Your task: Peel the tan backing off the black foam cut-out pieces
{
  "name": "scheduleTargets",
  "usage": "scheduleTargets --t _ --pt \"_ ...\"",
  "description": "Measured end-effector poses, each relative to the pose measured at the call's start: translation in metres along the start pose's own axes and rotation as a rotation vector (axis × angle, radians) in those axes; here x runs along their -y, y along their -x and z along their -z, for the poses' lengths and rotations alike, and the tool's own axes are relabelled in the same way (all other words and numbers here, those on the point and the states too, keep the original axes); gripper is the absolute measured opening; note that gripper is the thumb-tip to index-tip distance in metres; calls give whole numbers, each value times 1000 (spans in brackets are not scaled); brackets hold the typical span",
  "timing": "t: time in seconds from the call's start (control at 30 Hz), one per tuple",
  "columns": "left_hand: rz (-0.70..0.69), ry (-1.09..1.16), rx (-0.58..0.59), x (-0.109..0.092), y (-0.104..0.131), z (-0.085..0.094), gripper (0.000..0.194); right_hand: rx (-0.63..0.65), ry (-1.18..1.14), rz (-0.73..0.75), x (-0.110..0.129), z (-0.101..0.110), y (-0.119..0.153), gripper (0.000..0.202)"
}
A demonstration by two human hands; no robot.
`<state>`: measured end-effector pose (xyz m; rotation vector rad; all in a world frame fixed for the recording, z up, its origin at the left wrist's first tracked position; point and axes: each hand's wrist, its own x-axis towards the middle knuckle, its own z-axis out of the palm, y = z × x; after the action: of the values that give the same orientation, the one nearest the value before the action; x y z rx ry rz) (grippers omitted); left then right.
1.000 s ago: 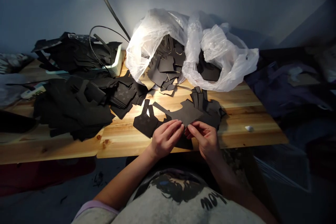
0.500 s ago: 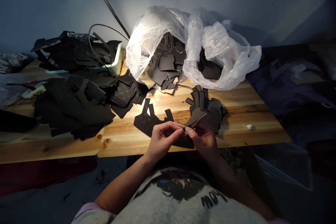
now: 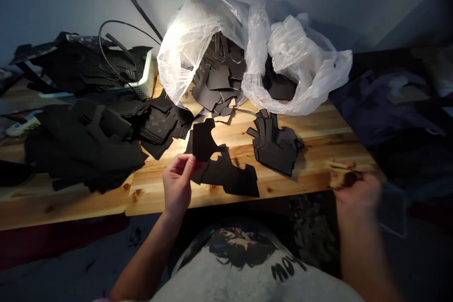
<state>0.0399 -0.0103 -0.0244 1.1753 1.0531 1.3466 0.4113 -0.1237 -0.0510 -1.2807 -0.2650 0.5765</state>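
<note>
My left hand [image 3: 179,181] pinches the lower edge of a flat black cut-out piece [image 3: 204,139], lifted at the middle of the table. Beneath and beside it lie more black cut-outs [image 3: 231,177] on the wood. Far to the right, at the table's front edge, my right hand [image 3: 359,191] is closed on a crumpled tan sheet [image 3: 341,174]; motion blurs this hand. Between the hands sits a small stack of notched black pieces [image 3: 278,146].
Two white plastic bags [image 3: 187,42] stand at the back with black pieces inside. Large black piles [image 3: 85,146] cover the left of the wooden table [image 3: 152,198]. A pale basket [image 3: 146,80] holds more, near a lamp's stem [image 3: 136,2]. Dark cloth [image 3: 385,104] lies at right.
My hands were together over a piece and have parted. The left moved left with the black piece; the right swung far right with the tan sheet. The view has shifted slightly.
</note>
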Motion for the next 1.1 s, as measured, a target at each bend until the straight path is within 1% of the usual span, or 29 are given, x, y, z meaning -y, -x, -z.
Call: scheduleTargets --t 0.03,0.1,0.13,0.17,0.2,0.27,0.3,0.37,0.43,0.5,0.57,0.67,0.8,0.87,0.93,1.1 --pt "-125 -101 17 3 4 0 20 14 -41 -18 2 2 2 34" --pt "-413 -341 73 11 17 -1 6 99 -40 -48 -1 -5 21 32" --pt "-553 -447 102 16 25 -2 6 174 -1 -62 -4 -13 36 30" --pt "-665 -530 132 23 33 -2 11 234 93 -55 -9 -22 53 31" --pt "-744 -588 158 29 40 -3 16 312 209 -47 -15 -32 71 33" --pt "-823 -640 204 44 54 -1 22 489 374 -56 -27 -48 102 34" --pt "-834 -649 229 50 59 0 24 551 412 -68 -32 -54 113 33" --pt "-817 -647 284 61 67 4 30 603 431 -85 -41 -59 127 31" --pt "-740 -604 337 69 72 8 34 582 454 -67 -47 -60 130 28" --pt "-614 -539 378 75 74 11 33 569 498 -32 -51 -58 128 25" --pt "-505 -488 394 79 76 13 33 559 511 -2 -52 -58 125 22" --pt "-419 -440 397 83 77 14 34 561 480 3 -53 -57 124 21" --pt "-370 -396 371 88 79 14 39 564 456 -44 -55 -58 126 22" --pt "-359 -389 398 90 80 15 40 558 471 -53 -57 -58 128 22" --pt "-366 -395 424 92 80 16 41 548 497 -47 -58 -57 129 23" --pt "-416 -429 426 94 77 17 40 529 546 -24 -62 -56 129 24"
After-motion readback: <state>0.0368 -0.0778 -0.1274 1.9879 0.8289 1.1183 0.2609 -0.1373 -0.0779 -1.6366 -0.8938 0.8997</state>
